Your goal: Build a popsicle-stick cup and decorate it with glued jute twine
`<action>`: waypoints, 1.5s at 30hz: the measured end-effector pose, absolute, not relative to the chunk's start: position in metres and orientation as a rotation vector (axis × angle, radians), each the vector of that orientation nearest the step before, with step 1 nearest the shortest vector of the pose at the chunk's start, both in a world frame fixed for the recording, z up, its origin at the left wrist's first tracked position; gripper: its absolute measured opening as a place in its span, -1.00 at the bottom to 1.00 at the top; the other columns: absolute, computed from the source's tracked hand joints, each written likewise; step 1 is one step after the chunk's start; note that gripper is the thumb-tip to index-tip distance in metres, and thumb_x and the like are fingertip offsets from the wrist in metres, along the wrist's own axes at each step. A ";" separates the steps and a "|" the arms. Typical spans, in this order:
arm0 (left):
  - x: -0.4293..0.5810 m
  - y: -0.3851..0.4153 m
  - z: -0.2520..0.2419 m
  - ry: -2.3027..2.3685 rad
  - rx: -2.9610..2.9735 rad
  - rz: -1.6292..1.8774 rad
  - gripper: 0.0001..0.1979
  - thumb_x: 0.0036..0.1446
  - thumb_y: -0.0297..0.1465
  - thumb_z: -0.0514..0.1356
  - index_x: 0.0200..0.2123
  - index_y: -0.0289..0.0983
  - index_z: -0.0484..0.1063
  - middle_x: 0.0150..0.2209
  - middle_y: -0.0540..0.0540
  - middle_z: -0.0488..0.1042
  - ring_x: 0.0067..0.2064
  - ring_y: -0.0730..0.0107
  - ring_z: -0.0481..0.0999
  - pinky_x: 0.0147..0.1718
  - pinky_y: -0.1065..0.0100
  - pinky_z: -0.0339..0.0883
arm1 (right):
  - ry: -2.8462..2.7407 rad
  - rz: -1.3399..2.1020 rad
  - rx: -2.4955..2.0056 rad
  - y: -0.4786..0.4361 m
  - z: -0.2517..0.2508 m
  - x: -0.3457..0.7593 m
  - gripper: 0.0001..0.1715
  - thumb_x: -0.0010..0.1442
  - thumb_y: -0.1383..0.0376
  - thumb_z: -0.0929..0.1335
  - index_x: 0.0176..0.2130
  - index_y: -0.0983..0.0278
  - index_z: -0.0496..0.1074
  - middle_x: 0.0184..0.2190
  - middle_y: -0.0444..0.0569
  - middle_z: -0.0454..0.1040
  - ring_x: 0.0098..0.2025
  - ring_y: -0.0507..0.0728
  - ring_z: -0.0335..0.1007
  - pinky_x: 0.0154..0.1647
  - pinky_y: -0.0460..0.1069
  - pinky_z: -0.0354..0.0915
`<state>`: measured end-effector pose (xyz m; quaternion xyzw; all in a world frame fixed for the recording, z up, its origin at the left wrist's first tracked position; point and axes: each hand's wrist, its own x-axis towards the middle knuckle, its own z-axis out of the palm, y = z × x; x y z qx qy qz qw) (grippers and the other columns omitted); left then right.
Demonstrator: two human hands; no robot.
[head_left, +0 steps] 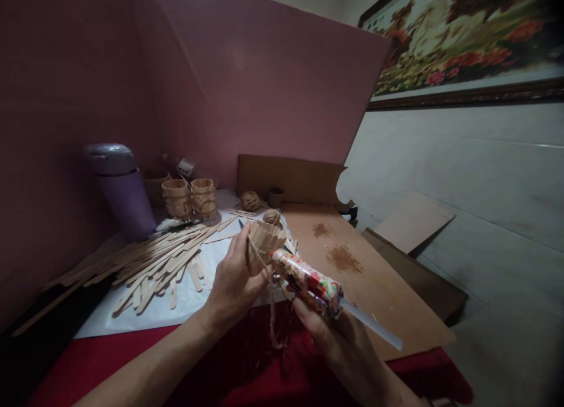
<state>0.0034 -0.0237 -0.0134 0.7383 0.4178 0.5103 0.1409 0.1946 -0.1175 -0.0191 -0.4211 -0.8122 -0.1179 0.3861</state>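
My left hand (238,278) is closed around a small cup made of wooden craft sticks (263,242). A strand of twine (272,322) runs across the cup's side and dangles below it. In my right hand (328,333) is a glue gun (308,278) with a floral pattern, and its orange tip is at the cup's side. I cannot tell whether the tip touches the wood. A clear glue stick (372,323) sticks out of the gun's rear.
Loose craft sticks (163,266) lie on white paper at left, before two finished-looking stick cups (203,198) and a purple flask (126,198). Balls of twine (250,201) sit behind. Brown cardboard (396,313) with brown crumbs (344,258) covers the right side.
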 end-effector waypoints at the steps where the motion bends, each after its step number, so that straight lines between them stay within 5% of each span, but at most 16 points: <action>1: 0.003 -0.024 -0.014 1.236 2.193 1.475 -0.24 0.02 -0.39 0.23 0.27 -0.36 0.03 0.20 -0.38 0.28 0.22 0.01 0.29 0.13 0.03 0.26 | -2.089 -0.356 -1.040 -0.117 -0.017 0.193 -0.59 0.36 0.31 0.18 0.12 0.11 0.40 -0.04 0.04 0.53 0.01 0.20 0.49 0.03 0.10 0.42; 7: 0.006 -0.027 -0.012 1.445 2.541 1.495 -0.18 -0.09 -0.53 0.25 0.25 -0.39 0.01 0.08 -0.42 0.39 0.07 -0.09 0.45 -0.07 0.03 0.44 | -2.099 -0.621 -0.977 -0.115 0.000 0.181 -0.55 0.38 0.40 0.11 -0.07 0.34 0.52 -0.16 0.18 0.57 -0.10 0.19 0.55 -0.08 0.05 0.48; 18: 0.011 -0.032 -0.008 1.630 2.779 1.654 -0.39 0.02 -0.54 0.16 0.17 -0.45 0.10 -0.01 -0.46 0.47 -0.08 -0.10 0.53 -0.23 0.03 0.49 | -2.124 -0.765 -0.995 -0.118 -0.011 0.178 -0.54 0.34 0.47 0.10 0.04 0.34 0.44 -0.09 0.20 0.55 -0.06 0.22 0.53 -0.02 0.09 0.44; 33: 0.013 -0.032 -0.009 1.671 2.831 1.631 -0.46 0.05 -0.55 0.12 0.14 -0.48 0.14 -0.03 -0.46 0.48 -0.09 -0.06 0.53 -0.25 0.07 0.48 | -2.168 -0.690 -1.041 -0.118 -0.019 0.184 -0.52 0.34 0.44 0.12 0.13 0.28 0.39 0.04 0.14 0.50 0.04 0.23 0.48 0.05 0.08 0.41; 45: 0.014 -0.034 -0.009 1.721 2.819 1.550 -0.38 0.04 -0.51 0.14 0.18 -0.40 0.07 0.00 -0.40 0.47 -0.08 -0.03 0.52 -0.22 0.10 0.45 | -2.138 -0.684 -1.022 -0.119 -0.017 0.181 -0.54 0.36 0.43 0.10 0.06 0.35 0.44 -0.05 0.22 0.54 -0.03 0.24 0.53 0.03 0.10 0.42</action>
